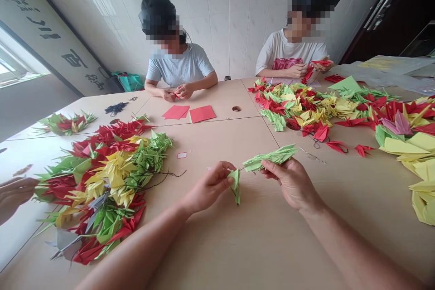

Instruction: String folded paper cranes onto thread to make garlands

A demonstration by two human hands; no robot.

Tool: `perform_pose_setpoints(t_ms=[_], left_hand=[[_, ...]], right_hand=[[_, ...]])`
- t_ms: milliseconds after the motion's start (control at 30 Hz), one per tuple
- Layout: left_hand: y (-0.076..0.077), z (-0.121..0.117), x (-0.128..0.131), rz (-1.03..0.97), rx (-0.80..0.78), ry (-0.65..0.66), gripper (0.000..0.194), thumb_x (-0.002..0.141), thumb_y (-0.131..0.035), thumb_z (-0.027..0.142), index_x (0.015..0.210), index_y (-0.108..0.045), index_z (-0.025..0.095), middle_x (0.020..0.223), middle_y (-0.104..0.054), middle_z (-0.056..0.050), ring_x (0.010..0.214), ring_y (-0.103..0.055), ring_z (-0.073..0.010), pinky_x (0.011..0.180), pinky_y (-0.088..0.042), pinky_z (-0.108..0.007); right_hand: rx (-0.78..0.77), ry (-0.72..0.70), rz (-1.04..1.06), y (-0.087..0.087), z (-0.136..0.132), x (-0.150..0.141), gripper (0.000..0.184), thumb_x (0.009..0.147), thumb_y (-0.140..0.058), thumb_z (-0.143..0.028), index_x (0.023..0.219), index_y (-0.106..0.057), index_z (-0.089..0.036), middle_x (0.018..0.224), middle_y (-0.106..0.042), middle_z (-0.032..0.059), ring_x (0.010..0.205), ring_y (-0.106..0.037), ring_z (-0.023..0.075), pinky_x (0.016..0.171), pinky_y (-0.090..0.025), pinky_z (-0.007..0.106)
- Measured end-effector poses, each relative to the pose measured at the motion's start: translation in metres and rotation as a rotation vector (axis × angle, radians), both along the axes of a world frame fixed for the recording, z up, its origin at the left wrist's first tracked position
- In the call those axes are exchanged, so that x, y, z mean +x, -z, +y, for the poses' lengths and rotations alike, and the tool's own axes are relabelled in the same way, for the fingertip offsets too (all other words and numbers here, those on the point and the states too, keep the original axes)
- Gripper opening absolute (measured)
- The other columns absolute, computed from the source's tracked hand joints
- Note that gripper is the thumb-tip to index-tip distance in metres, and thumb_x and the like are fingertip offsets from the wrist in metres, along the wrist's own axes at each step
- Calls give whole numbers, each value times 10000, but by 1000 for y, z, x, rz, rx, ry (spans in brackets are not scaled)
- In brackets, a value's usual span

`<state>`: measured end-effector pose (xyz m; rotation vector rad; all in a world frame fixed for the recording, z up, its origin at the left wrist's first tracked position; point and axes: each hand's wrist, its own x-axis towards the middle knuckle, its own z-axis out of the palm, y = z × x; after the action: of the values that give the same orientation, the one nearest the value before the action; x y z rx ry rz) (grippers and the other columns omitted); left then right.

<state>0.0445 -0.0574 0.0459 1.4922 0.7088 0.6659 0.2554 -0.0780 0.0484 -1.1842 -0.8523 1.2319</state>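
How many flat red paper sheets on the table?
2: a red paper sheet and a second red sheet just right of it, both in front of the person in the grey T-shirt. More could be hidden under the folded paper cranes.

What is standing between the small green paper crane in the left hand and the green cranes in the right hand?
Nothing visible stands between them: the small green paper crane in the left hand is close to the green cranes in the right hand, with only a short gap.
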Motion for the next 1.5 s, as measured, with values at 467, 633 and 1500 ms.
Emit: perform_pose_setpoints(t_ms=[467, 633, 1500], left_hand=[[-1, 5, -2, -155, -341, -78, 441, 703, -685, 198, 1109, -519, 237, 951, -529, -10, 703, -515, -80, 670, -419, -235], [-6, 4, -1, -180, -364, -114, 342, 711, -655, 166, 1004, -488, 222, 1005, -581, -32, 676, -520, -78, 626, -401, -219], [-7, 3, -2, -251, -431, -79, 123, 787, -531, 205, 886, -459, 194, 976, -664, -78, 793, -596, -143, 768, -401, -294]], right_hand=[[-3, -29, 5, 0, -2, 1, 278, 625, -761, -371, 765, -623, -175, 708, -658, 20, 656, -600, 157, 579, -472, 266], [-3, -16, -6, -2, -2, 1, 289, 614, -765, -379, 759, -623, -173, 703, -649, 25, 645, -594, 157, 567, -481, 269], [93, -6, -107, -3, -3, 1, 216, 665, -729, -364, 705, -629, -176, 671, -634, 20, 623, -570, 154, 572, -475, 280]])
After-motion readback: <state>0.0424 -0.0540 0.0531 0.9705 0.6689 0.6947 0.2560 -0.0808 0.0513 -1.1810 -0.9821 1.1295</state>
